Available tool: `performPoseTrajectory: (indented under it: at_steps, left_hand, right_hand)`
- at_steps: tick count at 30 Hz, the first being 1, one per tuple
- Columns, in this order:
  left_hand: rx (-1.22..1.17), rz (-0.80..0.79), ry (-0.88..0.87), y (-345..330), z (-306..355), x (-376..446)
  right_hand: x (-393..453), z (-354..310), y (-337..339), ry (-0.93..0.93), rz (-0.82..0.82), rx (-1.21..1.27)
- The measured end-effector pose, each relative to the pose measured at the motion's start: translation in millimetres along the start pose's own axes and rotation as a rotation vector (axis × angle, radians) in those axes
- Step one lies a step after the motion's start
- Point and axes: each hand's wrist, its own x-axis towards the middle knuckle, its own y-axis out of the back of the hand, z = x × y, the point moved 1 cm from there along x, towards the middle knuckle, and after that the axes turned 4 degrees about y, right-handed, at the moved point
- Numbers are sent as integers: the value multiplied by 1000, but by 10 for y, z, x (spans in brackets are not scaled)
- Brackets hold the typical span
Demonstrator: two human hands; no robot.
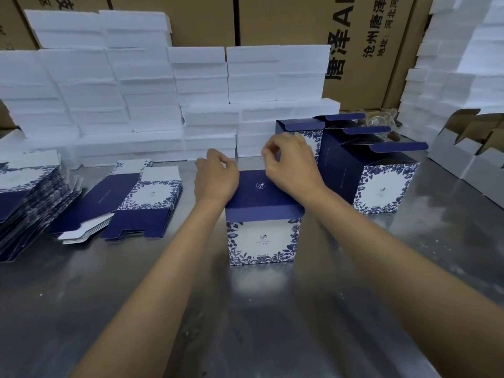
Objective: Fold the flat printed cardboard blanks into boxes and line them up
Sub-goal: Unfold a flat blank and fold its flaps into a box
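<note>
Box in work: a folded blue-and-white box (261, 230) is stood upright on the metal table (245, 323), centre, with a small emblem printed on its closed dark blue top and front panel; the small text below cannot be read.
Left hand (215, 178): laid on the box's top left edge, fingers curled over the far side.
Right hand (291, 165): held over the top right rear, fingers curled together; whether anything is pinched cannot be told.
Finished boxes (381, 173): placed just right, lids open.
Flat blanks (131, 203): stacked left.
Foam blocks (152, 105): piled behind.
Cartons (362, 36): printed "唐泽" and "沧州".
</note>
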Motion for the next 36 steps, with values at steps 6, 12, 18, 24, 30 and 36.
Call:
performPoseTrajectory:
  at_steps: [6, 12, 18, 24, 30, 36]
  left_hand:
    - [-209, -31, -160, 289, -4, -239]
    - [-177, -203, -385, 365, -162, -684]
    - [-164, -313, -455, 255, -294, -717]
    - [-309, -495, -350, 237, -315, -585]
    - [-513, -443, -314, 129, -418, -626]
    - [-492, -418, -318, 126, -420, -652]
  right_hand:
    - [-226, -139, 206, 93, -29, 158]
    - [-622, -116, 211, 110, -211, 252]
    - [-801, 65, 190, -22, -262, 524]
    - [-801, 99, 133, -70, -186, 600]
    - [-839, 169, 49, -52, -84, 661]
    - [-850, 157, 11, -38, -43, 663]
